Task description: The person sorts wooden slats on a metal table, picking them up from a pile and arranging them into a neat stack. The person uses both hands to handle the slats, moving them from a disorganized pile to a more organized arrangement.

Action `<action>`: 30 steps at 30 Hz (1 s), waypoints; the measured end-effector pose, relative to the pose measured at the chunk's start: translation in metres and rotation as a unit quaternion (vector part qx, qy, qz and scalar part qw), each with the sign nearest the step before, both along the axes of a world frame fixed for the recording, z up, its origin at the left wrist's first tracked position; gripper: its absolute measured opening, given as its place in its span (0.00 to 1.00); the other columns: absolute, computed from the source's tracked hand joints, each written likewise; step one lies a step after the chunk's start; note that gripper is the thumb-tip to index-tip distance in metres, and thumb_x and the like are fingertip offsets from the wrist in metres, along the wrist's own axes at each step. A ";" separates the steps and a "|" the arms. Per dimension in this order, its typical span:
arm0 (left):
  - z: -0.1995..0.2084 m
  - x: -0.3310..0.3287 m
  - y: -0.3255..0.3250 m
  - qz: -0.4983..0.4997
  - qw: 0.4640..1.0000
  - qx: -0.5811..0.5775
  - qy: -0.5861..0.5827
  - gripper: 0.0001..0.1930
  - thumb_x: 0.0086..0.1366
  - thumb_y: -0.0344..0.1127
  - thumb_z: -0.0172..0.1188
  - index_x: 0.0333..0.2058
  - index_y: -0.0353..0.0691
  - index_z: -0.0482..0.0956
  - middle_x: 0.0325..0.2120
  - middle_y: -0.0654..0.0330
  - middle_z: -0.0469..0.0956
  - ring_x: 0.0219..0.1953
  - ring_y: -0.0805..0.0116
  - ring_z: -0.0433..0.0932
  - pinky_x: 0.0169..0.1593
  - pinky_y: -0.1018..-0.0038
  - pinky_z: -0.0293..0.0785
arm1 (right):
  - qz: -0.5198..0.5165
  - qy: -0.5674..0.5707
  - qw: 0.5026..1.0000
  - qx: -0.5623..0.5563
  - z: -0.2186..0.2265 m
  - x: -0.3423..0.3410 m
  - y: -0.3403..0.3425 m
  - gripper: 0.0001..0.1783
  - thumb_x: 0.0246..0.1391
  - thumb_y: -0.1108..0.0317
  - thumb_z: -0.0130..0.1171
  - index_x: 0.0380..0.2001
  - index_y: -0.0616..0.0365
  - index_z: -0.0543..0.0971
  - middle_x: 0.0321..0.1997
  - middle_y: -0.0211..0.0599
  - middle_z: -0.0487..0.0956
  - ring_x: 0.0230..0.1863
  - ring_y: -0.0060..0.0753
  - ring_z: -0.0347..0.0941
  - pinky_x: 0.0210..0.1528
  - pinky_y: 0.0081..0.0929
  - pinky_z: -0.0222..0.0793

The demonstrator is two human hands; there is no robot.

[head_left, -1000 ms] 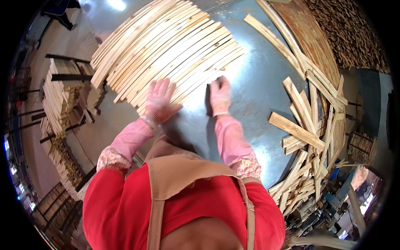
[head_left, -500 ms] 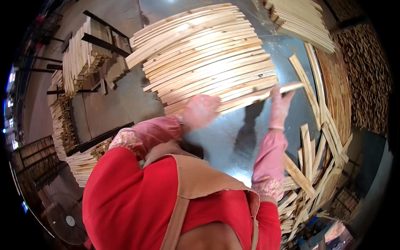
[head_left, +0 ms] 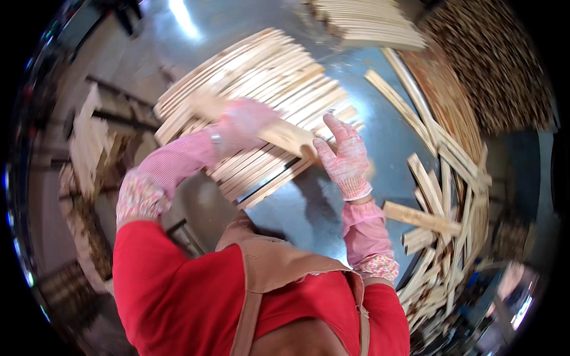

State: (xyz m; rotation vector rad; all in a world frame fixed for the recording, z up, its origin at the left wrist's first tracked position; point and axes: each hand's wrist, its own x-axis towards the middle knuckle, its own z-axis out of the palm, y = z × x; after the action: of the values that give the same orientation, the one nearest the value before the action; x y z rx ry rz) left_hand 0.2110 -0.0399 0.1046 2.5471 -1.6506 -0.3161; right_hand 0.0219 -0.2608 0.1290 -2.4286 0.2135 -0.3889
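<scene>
A row of pale wooden strips lies side by side on a blue-grey metal table. Held above that row, one strip slants from upper left to lower right. My left hand, in a pink-and-white knit glove and blurred by motion, is closed around its middle. Beside its right end is my right hand, gloved alike, thumb and fingers apart. The thumb is close to the strip's end; whether it touches, I cannot tell.
Loose strips and offcuts lie jumbled along the table's right side. Another stack of strips sits at the far end. Stacked wood on a dark metal rack stands at left; a large pile of wood pieces rises far right.
My view has turned. A strip now hangs raised and slanted in my left hand. My right hand, earlier at the right end of the front strip, has its fingers spread.
</scene>
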 end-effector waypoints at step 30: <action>-0.087 -0.147 -0.019 0.223 0.970 -0.067 -0.069 0.44 0.59 0.50 0.77 0.71 0.40 0.69 0.66 0.41 0.73 0.68 0.39 0.71 0.70 0.48 0.68 | -0.536 -0.110 0.767 0.334 -0.182 -0.257 -0.138 0.27 0.68 0.54 0.67 0.60 0.61 0.78 0.50 0.42 0.86 0.49 0.40 0.82 0.58 0.40 0.77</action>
State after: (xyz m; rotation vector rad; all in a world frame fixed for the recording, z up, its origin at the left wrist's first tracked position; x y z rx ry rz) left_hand 0.0635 -0.0586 0.0173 2.7831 -1.0369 0.0091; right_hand -0.2355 -0.3990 -0.0529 -1.3156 1.3921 -0.8886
